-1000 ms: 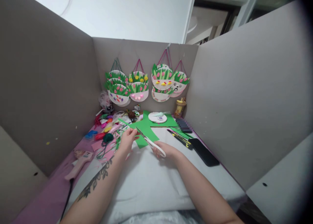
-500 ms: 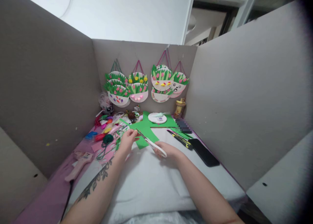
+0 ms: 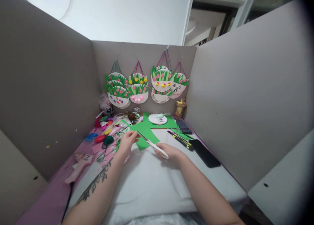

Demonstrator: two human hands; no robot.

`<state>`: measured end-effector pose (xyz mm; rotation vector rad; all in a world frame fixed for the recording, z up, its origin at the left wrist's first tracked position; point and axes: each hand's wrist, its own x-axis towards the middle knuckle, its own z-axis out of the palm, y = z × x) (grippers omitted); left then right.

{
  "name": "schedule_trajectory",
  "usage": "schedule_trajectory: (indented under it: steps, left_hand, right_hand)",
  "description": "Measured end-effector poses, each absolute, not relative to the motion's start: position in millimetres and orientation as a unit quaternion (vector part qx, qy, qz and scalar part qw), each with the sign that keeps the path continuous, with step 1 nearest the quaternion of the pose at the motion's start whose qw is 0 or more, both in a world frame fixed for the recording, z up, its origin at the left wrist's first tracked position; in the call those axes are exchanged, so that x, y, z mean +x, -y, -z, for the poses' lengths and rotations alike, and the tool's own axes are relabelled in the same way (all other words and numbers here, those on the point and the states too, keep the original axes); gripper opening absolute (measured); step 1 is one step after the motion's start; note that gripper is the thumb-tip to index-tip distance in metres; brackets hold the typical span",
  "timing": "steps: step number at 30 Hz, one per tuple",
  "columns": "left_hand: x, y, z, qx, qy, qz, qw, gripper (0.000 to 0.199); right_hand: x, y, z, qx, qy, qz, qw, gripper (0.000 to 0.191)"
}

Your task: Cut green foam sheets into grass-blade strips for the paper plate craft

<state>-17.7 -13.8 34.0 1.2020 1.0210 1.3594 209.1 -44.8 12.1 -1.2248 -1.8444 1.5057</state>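
Observation:
White-handled scissors (image 3: 153, 144) sit in my right hand (image 3: 168, 150), with fingers closed round the handles. Their metal blades point up and left, to the fingertips of my left hand (image 3: 128, 140). Those left fingers are pinched together beside the blade tips; whatever they hold is too small to make out. Just beyond both hands lies a sheet of green paper (image 3: 146, 136) on the white table cover. A pair of black-and-yellow cutters (image 3: 181, 141) rests to the right of my right hand.
A pink glue gun (image 3: 79, 169) and a dark green yarn ball (image 3: 108, 140) lie on the left among craft bits. Further back are a white plate (image 3: 150, 119) and a gold-topped bottle (image 3: 180, 108). A black phone (image 3: 204, 153) lies right. Flower-trimmed paper-plate baskets (image 3: 138, 97) hang on the grey back panel.
Both hands stay nearly in place. The scissors' handles have shifted very slightly down and right, while the left fingers remain pinched by the blade tips.

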Motion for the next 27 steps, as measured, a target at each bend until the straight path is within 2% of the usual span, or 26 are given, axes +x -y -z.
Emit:
schedule_trajectory:
  steps: [11, 17, 27]
  left_hand:
    - [-10.7, 20.2, -34.4, 0.517, -0.429, -0.548, 0.499, 0.027]
    - [-11.0, 18.5, -32.1, 0.517, -0.433, -0.544, 0.5, 0.027]
    - [-13.3, 18.0, -33.5, 0.502, -0.441, -0.54, 0.512, 0.03]
  right_hand:
    - [205.3, 44.4, -10.9, -0.448, 0.657, -0.556, 0.242, 0.017]
    - [207.4, 45.0, -15.3, -0.448, 0.664, -0.556, 0.222, 0.013]
    - [209.5, 45.8, -14.2, -0.45, 0.662, -0.552, 0.235, 0.011]
